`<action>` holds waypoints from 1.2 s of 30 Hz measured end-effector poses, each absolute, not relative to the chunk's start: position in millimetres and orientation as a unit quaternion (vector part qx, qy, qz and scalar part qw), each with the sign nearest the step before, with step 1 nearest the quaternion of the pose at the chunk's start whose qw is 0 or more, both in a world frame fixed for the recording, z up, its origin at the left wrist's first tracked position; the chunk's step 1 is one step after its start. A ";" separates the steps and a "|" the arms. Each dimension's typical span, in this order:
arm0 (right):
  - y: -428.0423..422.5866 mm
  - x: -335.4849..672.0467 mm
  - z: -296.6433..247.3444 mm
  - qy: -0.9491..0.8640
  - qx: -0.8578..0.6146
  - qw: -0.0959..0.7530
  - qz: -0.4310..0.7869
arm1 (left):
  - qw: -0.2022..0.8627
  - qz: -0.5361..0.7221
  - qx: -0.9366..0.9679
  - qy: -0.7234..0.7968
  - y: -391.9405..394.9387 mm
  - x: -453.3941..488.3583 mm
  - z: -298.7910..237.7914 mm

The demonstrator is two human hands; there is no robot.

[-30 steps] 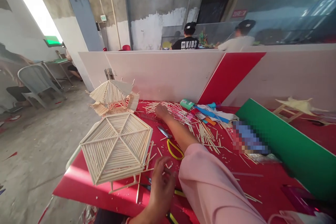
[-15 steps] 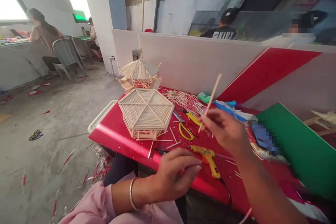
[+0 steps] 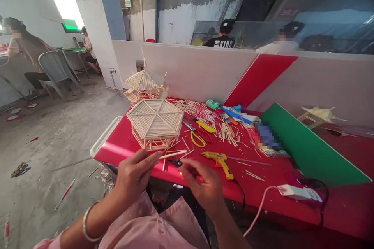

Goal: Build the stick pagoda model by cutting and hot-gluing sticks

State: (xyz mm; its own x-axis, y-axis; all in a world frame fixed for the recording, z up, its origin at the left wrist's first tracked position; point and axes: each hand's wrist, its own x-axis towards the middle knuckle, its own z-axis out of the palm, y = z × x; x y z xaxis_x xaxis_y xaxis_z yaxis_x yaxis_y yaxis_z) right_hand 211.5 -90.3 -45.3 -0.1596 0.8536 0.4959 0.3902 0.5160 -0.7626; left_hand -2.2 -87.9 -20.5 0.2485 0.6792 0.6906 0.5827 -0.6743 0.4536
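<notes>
- Lower centre: left hand (image 3: 136,175) is holding one pale stick (image 3: 175,154), fingers clamped on its left end; the other end is pointing right, not visibly joined to anything.
- Right hand (image 3: 204,184) is hovering near that free end, fingers curled; cannot tell whether they are together or gripping something.
- Stick model (image 3: 154,120) is standing left of centre on the red counter (image 3: 121,155), just beyond the left hand. Six-sided roof is looking done: visible panels filled, ribs meeting mid-roof, rails showing below.
- Second model (image 3: 144,81) is standing behind it, wearing a peaked roof; seems further along, my judgement.
- Left over: held stick is awaiting a place, probably; loose sticks (image 3: 229,132) are lying mid-frame, unused.
- Glue gun (image 3: 220,161) is lying right of centre, unheld.
</notes>
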 end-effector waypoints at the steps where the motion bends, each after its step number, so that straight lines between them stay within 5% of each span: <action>1: -89.6 215.4 -40.2 -0.705 -0.440 0.506 0.233 | 0.016 0.417 0.809 0.413 -87.2 -12.2 -17.2; 5: -84.7 216.2 -26.1 -0.720 -0.421 0.519 0.186 | -0.026 0.338 0.855 0.392 -85.2 -29.0 -7.7; 20: -68.5 217.6 -46.1 -0.642 -0.456 0.559 0.260 | -0.029 0.380 0.846 0.372 -75.3 -35.7 5.0; 36: -62.0 217.6 -43.7 -0.705 -0.442 0.527 0.170 | -0.072 0.367 0.837 0.399 -70.2 -49.0 15.9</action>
State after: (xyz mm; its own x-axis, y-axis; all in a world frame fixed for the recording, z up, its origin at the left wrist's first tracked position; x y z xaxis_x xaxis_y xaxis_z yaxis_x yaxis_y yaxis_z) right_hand 217.6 -62.0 -43.7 -0.0533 0.8038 0.5925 0.4445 0.5504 -0.7067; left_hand -49.0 -70.2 15.9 0.4121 0.6151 0.6722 0.7213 -0.6709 0.1717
